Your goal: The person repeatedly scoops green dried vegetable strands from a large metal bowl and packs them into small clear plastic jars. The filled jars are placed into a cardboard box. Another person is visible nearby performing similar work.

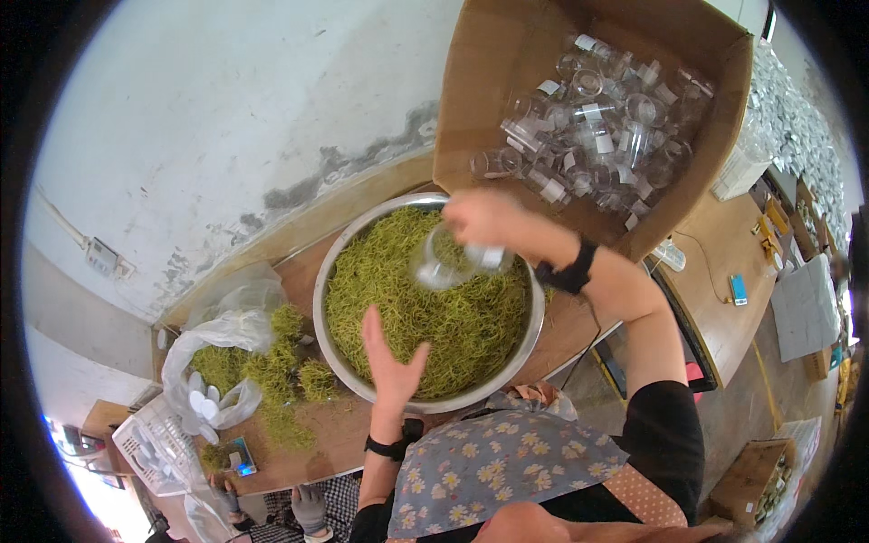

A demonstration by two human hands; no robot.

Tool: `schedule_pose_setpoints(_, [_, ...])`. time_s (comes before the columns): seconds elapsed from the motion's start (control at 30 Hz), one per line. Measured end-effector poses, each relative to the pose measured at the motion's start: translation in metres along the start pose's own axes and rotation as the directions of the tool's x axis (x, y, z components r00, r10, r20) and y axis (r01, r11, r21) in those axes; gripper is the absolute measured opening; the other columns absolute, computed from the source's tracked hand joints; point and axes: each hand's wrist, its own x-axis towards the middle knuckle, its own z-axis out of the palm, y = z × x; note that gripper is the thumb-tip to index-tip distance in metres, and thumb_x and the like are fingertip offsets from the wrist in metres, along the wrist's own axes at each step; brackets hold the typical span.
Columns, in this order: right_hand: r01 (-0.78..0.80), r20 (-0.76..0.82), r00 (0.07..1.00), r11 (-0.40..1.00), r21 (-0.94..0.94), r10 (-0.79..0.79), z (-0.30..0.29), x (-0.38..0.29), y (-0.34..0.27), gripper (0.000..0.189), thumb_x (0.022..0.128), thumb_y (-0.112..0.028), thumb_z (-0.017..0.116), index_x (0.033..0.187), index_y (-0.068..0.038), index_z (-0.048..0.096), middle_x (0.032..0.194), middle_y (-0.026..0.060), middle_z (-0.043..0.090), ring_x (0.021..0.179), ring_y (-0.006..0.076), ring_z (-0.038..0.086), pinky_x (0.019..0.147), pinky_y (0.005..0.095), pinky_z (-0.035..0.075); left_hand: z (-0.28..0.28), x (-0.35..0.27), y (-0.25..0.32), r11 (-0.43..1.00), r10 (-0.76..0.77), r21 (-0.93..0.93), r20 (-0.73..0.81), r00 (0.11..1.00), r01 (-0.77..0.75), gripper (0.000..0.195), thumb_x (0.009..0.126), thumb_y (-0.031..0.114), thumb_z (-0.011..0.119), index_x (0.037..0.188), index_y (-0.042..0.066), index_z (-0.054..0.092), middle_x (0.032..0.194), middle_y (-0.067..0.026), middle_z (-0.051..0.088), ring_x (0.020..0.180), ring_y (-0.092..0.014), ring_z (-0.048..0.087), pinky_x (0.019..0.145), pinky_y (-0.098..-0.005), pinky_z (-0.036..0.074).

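Note:
A wide metal basin [536,326] full of green, moss-like plant strands [380,285] stands on the wooden table before me. Over the basin's upper right part, my right hand [485,217] grips a clear plastic jar [441,261] with a white label; both are blurred. My left hand [394,363] hangs over the basin's lower rim, thumb and fingers apart, holding nothing. Whether its fingertips touch the strands I cannot tell.
A large cardboard box [468,102] of clear labelled jars [597,129] stands beyond the basin. Left are an open plastic bag [251,329], loose green clumps [285,373], white discs [204,404] and a white basket [153,441]. Another person's gloved hand [309,509] shows below.

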Motion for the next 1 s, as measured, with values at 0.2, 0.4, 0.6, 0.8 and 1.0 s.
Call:
schedule_pose_setpoints(0.2, [0.318,0.021,0.941,0.902,0.291,-0.339,0.087,-0.027,-0.056,0.016,0.084,-0.012,0.062,0.095,0.0,0.064,0.098,0.0154,0.06,0.089,0.034,0.063,0.079,0.0458,0.049,0.021,-0.005,0.009,0.988,-0.035,-0.143,0.133,0.99,0.054,0.115,0.065,0.017,0.089,0.154,0.0,0.017,0.148,-0.0229,0.038,0.137,-0.039,0.038,0.113,-0.0468,0.033])
schedule_pose_setpoints(0.4, [0.267,-0.222,0.959,0.833,0.485,-0.177,0.053,-0.027,-0.005,0.017,0.087,-0.015,0.065,0.097,-0.003,0.068,0.096,0.0124,0.063,0.089,0.0278,0.063,0.079,0.0376,0.05,-0.004,-0.027,-0.011,0.94,-0.247,-0.246,-0.012,0.969,0.236,0.106,0.068,0.007,0.083,0.154,0.001,0.021,0.145,-0.0195,0.043,0.132,-0.031,0.046,0.111,-0.0426,0.037])
schedule_pose_setpoints(0.6, [0.093,-0.277,0.958,0.844,0.529,0.068,0.043,-0.025,0.018,0.013,0.087,-0.012,0.063,0.095,-0.003,0.067,0.096,0.0105,0.061,0.088,0.0259,0.062,0.077,0.0349,0.049,-0.022,-0.034,-0.025,0.847,-0.402,-0.396,-0.037,0.915,0.356,0.099,0.071,0.003,0.079,0.153,0.003,0.024,0.145,-0.0185,0.044,0.136,-0.031,0.044,0.113,-0.0433,0.034])
schedule_pose_setpoints(0.8, [0.343,-0.626,0.78,0.826,0.447,0.015,0.068,0.022,0.018,0.012,0.089,-0.005,0.061,0.099,-0.001,0.066,0.11,0.0093,0.058,0.103,0.0214,0.059,0.087,0.032,0.048,-0.017,-0.042,-0.029,0.901,-0.338,-0.294,-0.014,0.941,0.319,0.096,0.069,0.004,0.082,0.149,0.002,0.03,0.142,-0.0179,0.045,0.134,-0.03,0.046,0.113,-0.043,0.034])
schedule_pose_setpoints(1.0, [0.057,-0.281,0.955,0.865,0.499,0.099,0.154,0.043,0.066,0.026,0.089,-0.011,0.063,0.113,-0.003,0.064,0.116,0.0109,0.06,0.107,0.0263,0.06,0.094,0.0384,0.049,-0.024,-0.045,-0.036,0.943,-0.288,-0.183,-0.038,0.957,0.276,0.098,0.066,0.005,0.084,0.148,0.001,0.031,0.141,-0.0173,0.045,0.133,-0.03,0.046,0.113,-0.0429,0.036])
